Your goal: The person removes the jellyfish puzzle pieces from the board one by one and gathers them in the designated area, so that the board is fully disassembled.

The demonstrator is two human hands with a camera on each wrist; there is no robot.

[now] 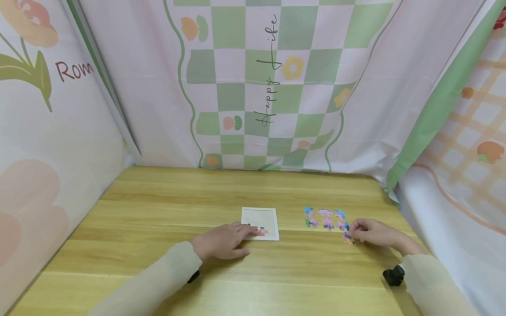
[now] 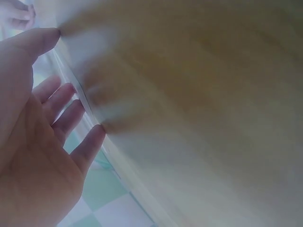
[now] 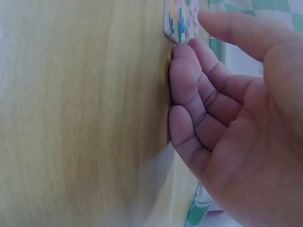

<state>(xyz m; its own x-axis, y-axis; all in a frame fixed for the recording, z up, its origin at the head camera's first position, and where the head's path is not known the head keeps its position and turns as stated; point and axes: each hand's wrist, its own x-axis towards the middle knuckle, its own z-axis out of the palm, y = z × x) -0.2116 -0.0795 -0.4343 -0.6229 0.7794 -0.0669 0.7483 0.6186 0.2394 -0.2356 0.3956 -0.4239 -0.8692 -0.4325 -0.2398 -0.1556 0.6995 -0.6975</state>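
A small white puzzle tray (image 1: 275, 224) lies on the table, with a pink and orange puzzle piece (image 1: 262, 231) in its lower part. My left hand (image 1: 225, 241) rests palm down at the tray's lower left, fingers spread; the left wrist view shows these fingers (image 2: 85, 146) nearly straight, tips on the surface. To the right, my right hand (image 1: 367, 232) has bent fingers and pinches at the edge of a flowered puzzle piece (image 1: 348, 239). In the right wrist view, thumb and index fingertip of this hand (image 3: 232, 94) are at the flowered pieces (image 3: 175, 23); the other fingers curl against the table.
Two rows of colourful puzzle pieces (image 1: 325, 213) with pink figures lie just left of my right hand. Printed curtains (image 1: 261, 87) stand behind the wooden table (image 1: 178, 193) and along both sides. A black wrist device (image 1: 394, 276) sits at my right cuff.
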